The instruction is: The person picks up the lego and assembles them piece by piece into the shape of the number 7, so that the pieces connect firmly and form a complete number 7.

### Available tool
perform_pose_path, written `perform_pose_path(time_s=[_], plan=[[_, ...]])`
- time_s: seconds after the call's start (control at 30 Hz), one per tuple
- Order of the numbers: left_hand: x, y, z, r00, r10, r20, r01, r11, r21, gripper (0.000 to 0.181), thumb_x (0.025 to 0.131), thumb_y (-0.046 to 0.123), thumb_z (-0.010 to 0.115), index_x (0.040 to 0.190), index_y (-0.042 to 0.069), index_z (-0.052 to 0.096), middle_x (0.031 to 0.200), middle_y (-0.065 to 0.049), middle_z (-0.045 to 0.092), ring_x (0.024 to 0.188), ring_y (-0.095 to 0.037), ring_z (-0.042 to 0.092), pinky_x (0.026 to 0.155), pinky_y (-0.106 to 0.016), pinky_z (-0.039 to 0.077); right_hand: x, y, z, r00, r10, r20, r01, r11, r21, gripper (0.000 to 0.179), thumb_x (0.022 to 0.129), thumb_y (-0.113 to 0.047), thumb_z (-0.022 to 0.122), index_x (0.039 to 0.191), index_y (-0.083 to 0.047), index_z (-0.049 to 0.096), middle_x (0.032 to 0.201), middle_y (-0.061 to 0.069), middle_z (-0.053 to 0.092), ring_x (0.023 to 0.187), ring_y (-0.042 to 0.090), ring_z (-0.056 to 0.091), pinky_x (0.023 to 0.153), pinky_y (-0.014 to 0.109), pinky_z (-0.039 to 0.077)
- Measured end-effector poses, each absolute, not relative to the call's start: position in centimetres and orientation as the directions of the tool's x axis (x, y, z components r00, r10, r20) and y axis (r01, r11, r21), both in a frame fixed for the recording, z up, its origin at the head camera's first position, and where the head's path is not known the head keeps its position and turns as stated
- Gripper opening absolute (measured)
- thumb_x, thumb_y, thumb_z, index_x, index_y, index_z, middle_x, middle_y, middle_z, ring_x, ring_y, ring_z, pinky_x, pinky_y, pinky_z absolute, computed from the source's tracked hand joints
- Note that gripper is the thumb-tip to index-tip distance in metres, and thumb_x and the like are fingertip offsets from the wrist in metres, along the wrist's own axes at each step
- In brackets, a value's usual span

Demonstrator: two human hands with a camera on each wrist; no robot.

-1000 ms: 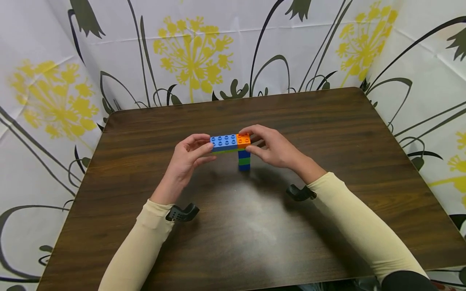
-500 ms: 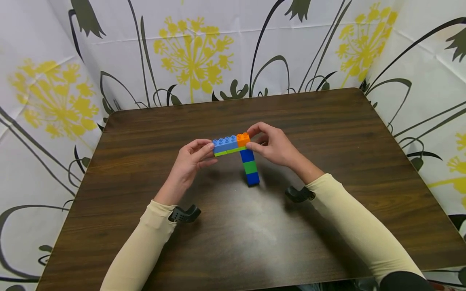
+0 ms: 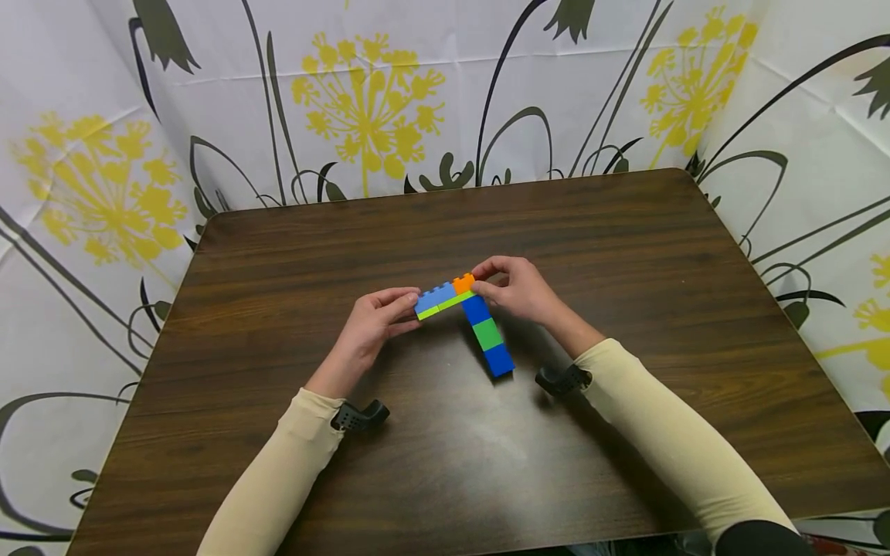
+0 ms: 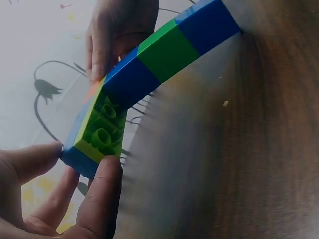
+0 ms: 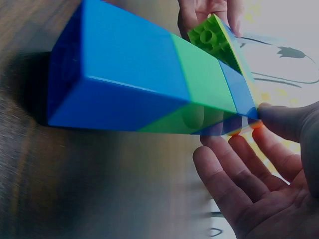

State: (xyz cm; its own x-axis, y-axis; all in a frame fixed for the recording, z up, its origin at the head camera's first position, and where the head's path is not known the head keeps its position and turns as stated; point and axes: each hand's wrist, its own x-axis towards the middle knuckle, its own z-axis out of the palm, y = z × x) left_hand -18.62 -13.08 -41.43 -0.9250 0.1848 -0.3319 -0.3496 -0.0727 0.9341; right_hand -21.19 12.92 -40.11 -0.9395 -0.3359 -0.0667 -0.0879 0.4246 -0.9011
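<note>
Both hands hold one L-shaped build of toy building bricks. Its bar has a light blue brick point(image 3: 435, 296) and an orange brick point(image 3: 463, 284) on top of lime bricks point(image 4: 85, 142). From the bar's right end extends a leg: blue, a green brick point(image 3: 488, 333), then an end blue brick point(image 5: 129, 74). The leg slants toward the wearer. My left hand point(image 3: 371, 320) pinches the bar's free end between thumb and fingers. With thumb and fingertips, my right hand point(image 3: 520, 289) grips the orange corner. Hollow tubes show in the lime underside in both wrist views.
The build is over the middle of a dark wood-grain table point(image 3: 313, 247). Behind and beside it hangs a white curtain point(image 3: 459, 85) printed with yellow flowers and grey stems. A black wrist strap mount point(image 3: 360, 415) sits on the left wrist, another mount point(image 3: 563, 378) on the right.
The build has tilted: the leg's lower end has swung toward the wearer and right, the bar's studs now face away. Both hands have come slightly nearer the wearer, still holding it.
</note>
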Motion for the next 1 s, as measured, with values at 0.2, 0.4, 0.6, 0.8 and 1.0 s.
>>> perform_pose_path(time_s=[0.2,0.4,0.6,0.8,1.0], plan=[[-18.7,-12.9,-42.2,-0.92,0.184,-0.345,-0.361,-0.061,0.931,0.045,0.091,0.007,0.07,0.132,-0.006,0.056,0.12,-0.013,0.059,0.095,-0.018,0.065,0.087,-0.036,0.055,-21.2,12.9,-41.1,-0.939,-0.308,-0.154,0.015,0.411,-0.912,0.026,0.094,-0.016,0.069,0.115,-0.003,0.064,0.113,0.013,0.061,0.092,0.026,0.066,0.076,0.038,0.059],[-18.8,-13.0,-42.7,-0.932,0.178,-0.316,-0.318,0.019,0.948,0.049,0.085,-0.004,0.072,0.132,-0.004,0.057,0.124,-0.017,0.061,0.093,-0.016,0.065,0.083,-0.031,0.057,-21.2,13.1,-41.7,-0.926,-0.321,-0.198,0.055,0.404,-0.913,0.029,0.095,-0.016,0.066,0.121,-0.001,0.063,0.119,0.013,0.061,0.097,0.026,0.065,0.077,0.042,0.059],[-18.7,-13.0,-43.1,-0.942,0.16,-0.295,-0.278,0.124,0.953,0.049,0.083,-0.002,0.075,0.13,-0.001,0.061,0.128,-0.018,0.06,0.097,-0.016,0.065,0.081,-0.026,0.056,-21.3,13.0,-42.4,-0.917,-0.334,-0.216,0.053,0.435,-0.899,0.033,0.097,-0.017,0.064,0.127,-0.004,0.062,0.122,0.012,0.061,0.098,0.024,0.065,0.073,0.037,0.059],[-18.7,-12.8,-43.2,-0.97,0.14,-0.201,-0.139,0.362,0.922,0.04,0.085,0.006,0.077,0.124,0.004,0.067,0.113,-0.017,0.068,0.095,-0.021,0.067,0.071,-0.026,0.057,-21.2,13.1,-42.7,-0.91,-0.356,-0.211,0.031,0.449,-0.893,0.035,0.098,-0.017,0.062,0.13,-0.003,0.061,0.122,0.013,0.062,0.094,0.023,0.064,0.069,0.034,0.057],[-18.5,-12.6,-43.4,-0.977,0.112,-0.183,-0.113,0.458,0.882,0.037,0.085,0.009,0.077,0.122,0.008,0.07,0.1,-0.015,0.072,0.08,-0.022,0.069,0.062,-0.031,0.057,-21.2,13.2,-42.9,-0.903,-0.377,-0.206,0.015,0.452,-0.892,0.035,0.098,-0.018,0.061,0.13,-0.003,0.061,0.12,0.014,0.063,0.088,0.023,0.064,0.067,0.035,0.056]])
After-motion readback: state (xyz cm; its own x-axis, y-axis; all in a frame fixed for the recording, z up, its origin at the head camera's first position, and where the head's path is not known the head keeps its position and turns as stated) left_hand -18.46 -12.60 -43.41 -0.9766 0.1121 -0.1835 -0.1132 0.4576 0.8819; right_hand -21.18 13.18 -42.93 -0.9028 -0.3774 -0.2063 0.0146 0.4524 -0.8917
